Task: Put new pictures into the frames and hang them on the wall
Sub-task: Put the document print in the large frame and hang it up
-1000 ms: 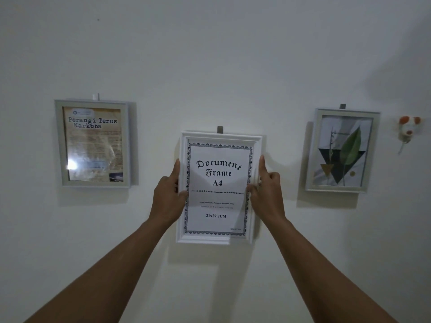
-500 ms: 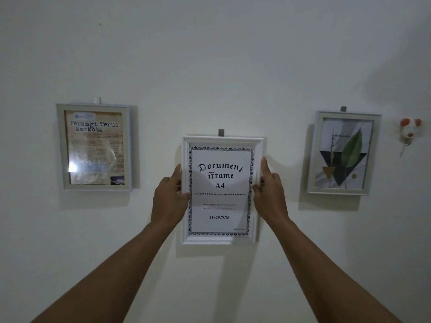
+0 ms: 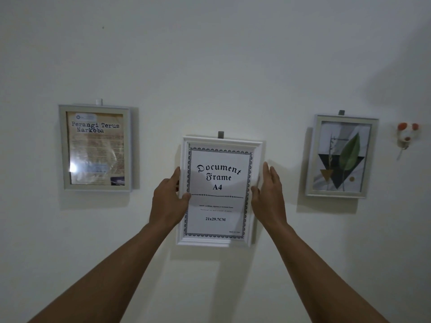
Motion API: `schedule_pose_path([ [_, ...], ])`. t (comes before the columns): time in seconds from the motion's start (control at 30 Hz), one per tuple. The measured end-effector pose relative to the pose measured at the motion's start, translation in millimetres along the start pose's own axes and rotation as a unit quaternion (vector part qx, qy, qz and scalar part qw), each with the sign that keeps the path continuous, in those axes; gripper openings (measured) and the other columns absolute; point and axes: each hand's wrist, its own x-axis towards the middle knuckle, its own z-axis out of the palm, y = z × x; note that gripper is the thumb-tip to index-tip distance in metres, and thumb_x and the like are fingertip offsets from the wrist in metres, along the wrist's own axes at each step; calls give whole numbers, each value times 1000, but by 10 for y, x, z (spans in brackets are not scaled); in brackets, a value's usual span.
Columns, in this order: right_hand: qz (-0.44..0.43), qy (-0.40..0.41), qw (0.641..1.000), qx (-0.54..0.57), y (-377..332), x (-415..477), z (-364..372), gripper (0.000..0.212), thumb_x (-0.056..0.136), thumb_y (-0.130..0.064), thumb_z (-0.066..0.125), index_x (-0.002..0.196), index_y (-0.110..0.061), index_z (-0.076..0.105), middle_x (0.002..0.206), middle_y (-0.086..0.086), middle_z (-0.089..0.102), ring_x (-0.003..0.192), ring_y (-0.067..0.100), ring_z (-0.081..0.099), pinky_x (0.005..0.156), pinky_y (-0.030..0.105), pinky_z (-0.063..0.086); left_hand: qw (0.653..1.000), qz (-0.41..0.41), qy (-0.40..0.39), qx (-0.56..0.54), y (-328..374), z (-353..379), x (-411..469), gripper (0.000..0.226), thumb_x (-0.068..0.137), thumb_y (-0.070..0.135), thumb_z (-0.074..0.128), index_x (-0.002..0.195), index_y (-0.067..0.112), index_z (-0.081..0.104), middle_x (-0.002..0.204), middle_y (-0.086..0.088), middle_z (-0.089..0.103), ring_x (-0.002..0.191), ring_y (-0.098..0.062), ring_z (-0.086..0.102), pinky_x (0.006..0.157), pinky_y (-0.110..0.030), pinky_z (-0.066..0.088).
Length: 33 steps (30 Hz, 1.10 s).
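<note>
**Figure: White frame held against the wall between 2 hung frames**

Hidden or unclear: The back of the white frame [image 3: 222, 143] and its hanging fitting are out of sight. Its top rail meets the lower end of a grey hook [image 3: 220, 134], but whether it is caught on that hook cannot be told. The small print in the lower half of the insert sheet [image 3: 217, 206] is illegible; the heading reads "Document Frame A4". Both forearms are cut off by the bottom edge of the view. The right hand [image 3: 268, 197] is slightly blurred.

Hands: The left hand [image 3: 168, 201] grips the frame's left rail, with the thumb on the front and the fingers [image 3: 175, 176] along the outer edge. The right hand lies beside the right rail with its fingers [image 3: 268, 170] straight and pointing up and the thumb tip at the rail's front. It is not closed round the frame.

Position: The frame stands upright against the wall [image 3: 210, 66], tilted slightly with its right top corner lower.

Surroundings: To the left hangs a grey frame [image 3: 95, 148] holding a poster titled "Perangi Terus Narkoba", with a glare spot on its glass. To the right hangs a leaf-print frame [image 3: 341, 157]. Further right is a small wall ornament [image 3: 407, 134] with orange-red patches, too blurred to identify. The wall is plain white, the room is dim, and soft shadows fall below each frame.
</note>
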Motion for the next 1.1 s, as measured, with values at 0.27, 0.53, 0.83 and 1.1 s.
schedule_pose_path([
  [0.27, 1, -19, 1000, 3, 32, 4, -12, 67, 101, -15, 48, 157, -20, 11, 165, 1, 5, 151, 14, 1, 116, 30, 15, 999, -2, 34, 0, 54, 18, 14, 77, 85, 16, 71, 151, 16, 31, 125, -9, 60, 112, -19, 57, 94, -23, 39],
  [0.53, -4, -22, 1000, 4, 36, 17, 26, 65, 101, -13, 46, 157, -22, 12, 165, 3, 3, 152, 15, -2, 117, 35, 19, 999, 6, 43, 11, 81, -6, -21, 68, 90, 13, 66, 149, 19, 35, 127, -7, 63, 115, -23, 60, 94, -24, 40],
  [0.83, -11, 6, 1000, -19, 2, 60, 111, 66, 101, -13, 48, 157, -24, 14, 165, 4, -1, 152, 22, -4, 120, 53, 16, 996, -6, 57, 67, 102, -40, 17, 54, 94, 21, 61, 145, 24, 43, 108, -8, 73, 100, -25, 68, 85, -32, 50],
  [1.1, -14, 10, 1000, 1, 17, 67, 149, 67, 100, -9, 46, 157, -24, 13, 165, 4, 1, 152, 21, -2, 120, 54, 16, 993, 2, 45, 113, 91, -32, 40, 56, 95, 24, 60, 147, 21, 40, 97, -11, 74, 85, -29, 70, 76, -38, 54],
])
